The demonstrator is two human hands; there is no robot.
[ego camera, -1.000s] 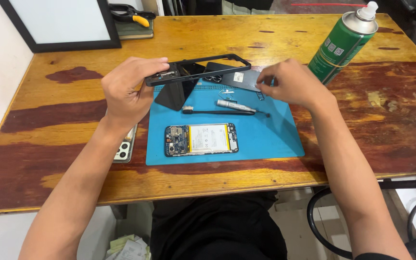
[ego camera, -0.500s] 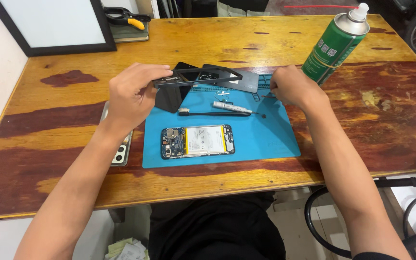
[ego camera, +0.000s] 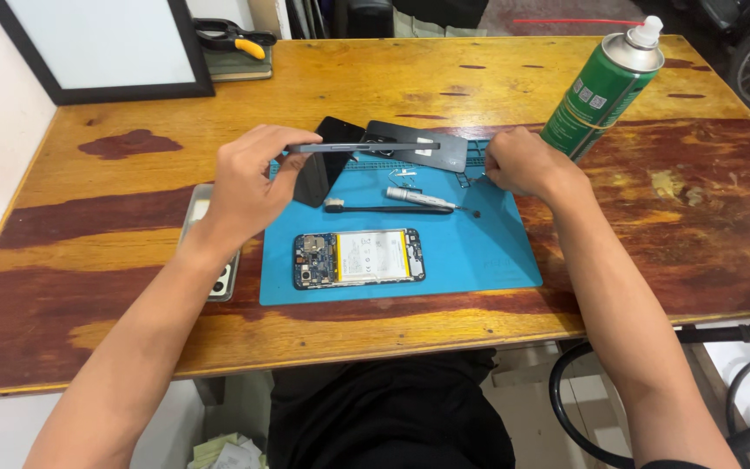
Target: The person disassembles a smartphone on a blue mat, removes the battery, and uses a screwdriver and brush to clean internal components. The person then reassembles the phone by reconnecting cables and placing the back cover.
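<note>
A worn wooden table [ego camera: 496, 87] carries a blue work mat [ego camera: 479, 252]. The grey phone frame [ego camera: 366, 148] is now pinched edge-on in the left hand [ego camera: 249, 187] alone, lifted above the mat — half a second ago the right hand [ego camera: 523, 161] was at its far end. That hand is now closed on the mat beside small parts, contents unclear. The opened phone [ego camera: 359, 258] lies nearer; the spray can [ego camera: 605, 87] crowds the right, while open room is left on the table's left side.

One view only, the head camera, looking steeply down and forward from above the person's lap. It faces across the table [ego camera: 496, 78] toward its far edge, close enough that both forearms run in from the bottom corners. The mat [ego camera: 479, 252] sits dead centre; the table's near edge crosses low, with floor showing beneath it.
</note>
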